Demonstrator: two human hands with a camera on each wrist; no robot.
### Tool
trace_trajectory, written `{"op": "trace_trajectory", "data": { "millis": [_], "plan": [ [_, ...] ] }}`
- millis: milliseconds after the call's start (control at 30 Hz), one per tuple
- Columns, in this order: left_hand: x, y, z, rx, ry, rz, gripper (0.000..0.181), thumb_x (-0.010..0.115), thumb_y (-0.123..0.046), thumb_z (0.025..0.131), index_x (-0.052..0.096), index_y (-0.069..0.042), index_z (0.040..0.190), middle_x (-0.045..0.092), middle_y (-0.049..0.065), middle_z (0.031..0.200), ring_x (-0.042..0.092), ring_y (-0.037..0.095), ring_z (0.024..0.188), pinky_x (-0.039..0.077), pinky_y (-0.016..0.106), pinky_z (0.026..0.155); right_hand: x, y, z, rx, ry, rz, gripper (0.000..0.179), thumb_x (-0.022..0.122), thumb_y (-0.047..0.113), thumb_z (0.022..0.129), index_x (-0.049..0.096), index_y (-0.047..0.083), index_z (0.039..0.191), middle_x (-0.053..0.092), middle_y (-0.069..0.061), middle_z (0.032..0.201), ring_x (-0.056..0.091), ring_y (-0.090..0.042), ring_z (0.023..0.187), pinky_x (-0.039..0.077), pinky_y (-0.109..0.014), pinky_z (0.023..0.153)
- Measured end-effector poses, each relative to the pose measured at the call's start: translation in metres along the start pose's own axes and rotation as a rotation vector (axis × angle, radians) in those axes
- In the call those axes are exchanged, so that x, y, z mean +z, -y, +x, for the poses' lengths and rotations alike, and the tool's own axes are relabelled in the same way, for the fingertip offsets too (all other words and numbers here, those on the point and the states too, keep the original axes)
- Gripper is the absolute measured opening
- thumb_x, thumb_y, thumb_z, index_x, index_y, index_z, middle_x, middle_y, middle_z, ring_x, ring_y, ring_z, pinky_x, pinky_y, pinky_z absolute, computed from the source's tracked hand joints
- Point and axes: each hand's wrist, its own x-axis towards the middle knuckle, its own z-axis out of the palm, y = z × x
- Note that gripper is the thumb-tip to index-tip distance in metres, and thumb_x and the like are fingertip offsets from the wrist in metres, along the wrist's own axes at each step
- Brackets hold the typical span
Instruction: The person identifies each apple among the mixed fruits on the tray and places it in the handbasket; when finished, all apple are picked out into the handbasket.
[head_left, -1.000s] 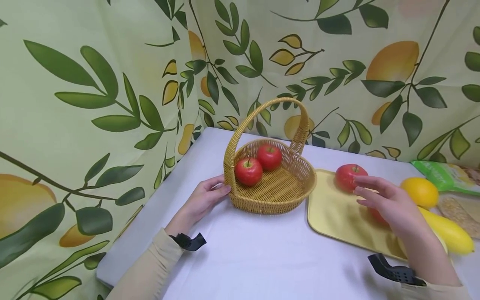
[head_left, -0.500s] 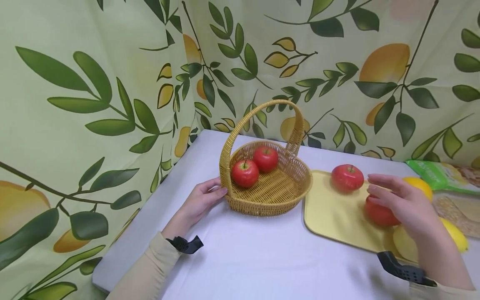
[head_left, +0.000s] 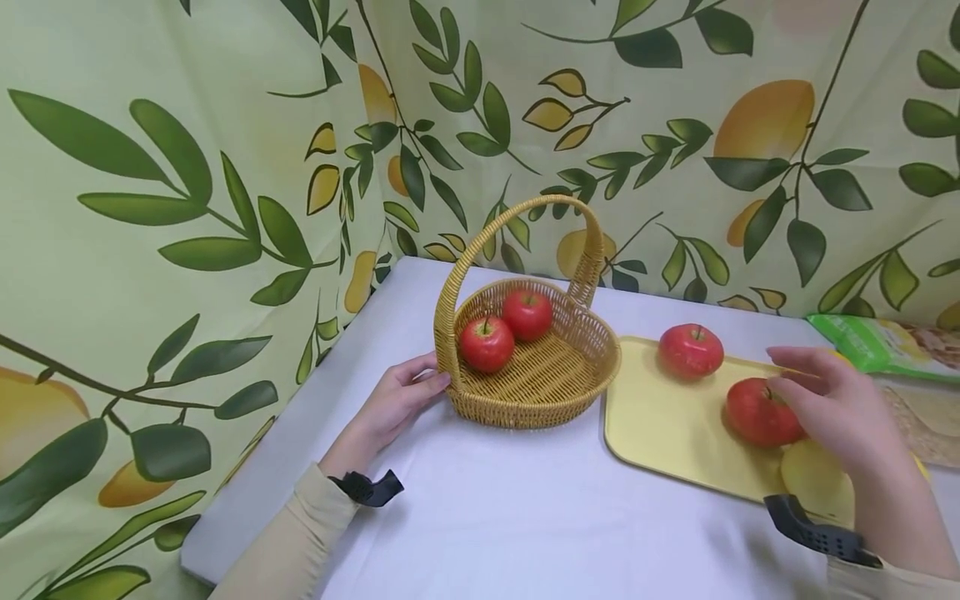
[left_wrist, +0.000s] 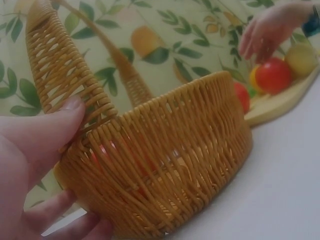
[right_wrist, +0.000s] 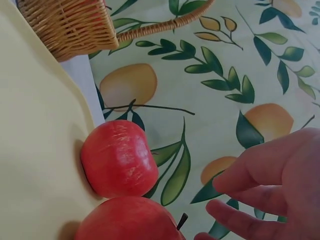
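Note:
A wicker basket (head_left: 536, 408) with a tall arched handle stands on the table, two red apples (head_left: 487, 344) inside at its left. My left hand (head_left: 386, 408) grips the basket's left side at the handle's foot; in the left wrist view its thumb (left_wrist: 65, 117) lies on the weave. To the right, a yellow tray (head_left: 660, 433) carries a far red apple (head_left: 691, 352), a nearer red apple (head_left: 761, 412) and a pale yellow round fruit (head_left: 813, 479). My right hand (head_left: 843, 417) hovers beside the nearer apple with fingers spread, holding nothing. In the right wrist view, its fingers (right_wrist: 250, 175) stand apart from both apples.
A green packet (head_left: 892, 346) lies at the back right, with a clear bag of grain-like food (head_left: 926, 421) in front of it. Yellow fruit behind my right hand is mostly hidden. Leaf-printed cloth (head_left: 637, 150) hangs close behind and to the left of the table.
My right hand has moved right, from beside the far apple to the nearer one, which now shows more. My left hand stays on the basket. The head view has shifted slightly.

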Motion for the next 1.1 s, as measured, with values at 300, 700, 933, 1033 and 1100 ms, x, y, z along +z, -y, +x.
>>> {"op": "trace_trajectory", "data": {
  "millis": [300,700,933,1033,1100],
  "plan": [
    [0.002,-0.005,0.003,0.003,-0.003,0.012,0.020,0.067,-0.003,0.097,0.072,-0.009,0.116,0.045,0.021,0.150,0.059,0.021,0.123,0.048,0.036,0.106,-0.005,0.007,0.001,-0.003,0.060,-0.049,0.058,0.046,0.025,0.106,0.032,-0.002,0.156,0.034,-0.042,0.148,0.032,-0.062,0.126,0.048,-0.069,0.080],
    [0.002,0.000,-0.001,-0.019,-0.004,0.009,0.021,0.067,-0.003,0.097,0.071,-0.007,0.118,0.042,0.019,0.154,0.058,0.021,0.124,0.047,0.039,0.108,0.002,-0.005,0.001,-0.057,0.169,-0.110,0.075,0.065,0.038,0.100,0.035,-0.006,0.153,0.037,-0.042,0.146,0.039,-0.062,0.126,0.049,-0.069,0.085],
    [0.003,0.000,-0.001,-0.021,-0.013,0.020,0.023,0.068,-0.004,0.097,0.070,-0.003,0.120,0.042,0.020,0.153,0.059,0.021,0.122,0.048,0.037,0.106,0.002,-0.008,0.002,-0.013,0.277,-0.059,0.089,0.065,0.051,0.098,0.029,-0.009,0.154,0.037,-0.042,0.147,0.038,-0.060,0.129,0.045,-0.071,0.087],
    [0.003,-0.002,-0.002,-0.022,-0.021,0.017,0.023,0.068,-0.004,0.096,0.070,-0.003,0.119,0.042,0.020,0.153,0.060,0.021,0.121,0.049,0.037,0.106,0.001,-0.006,0.002,-0.001,0.312,-0.065,0.094,0.064,0.056,0.097,0.028,-0.008,0.155,0.035,-0.043,0.148,0.035,-0.061,0.128,0.045,-0.070,0.086],
    [0.003,-0.003,-0.002,-0.026,-0.028,0.013,0.023,0.069,-0.003,0.096,0.070,-0.003,0.119,0.042,0.020,0.153,0.060,0.021,0.120,0.049,0.036,0.105,0.000,-0.004,0.003,0.003,0.336,-0.083,0.098,0.064,0.061,0.095,0.027,-0.007,0.156,0.035,-0.042,0.149,0.034,-0.061,0.128,0.045,-0.070,0.085]
  ]
}}
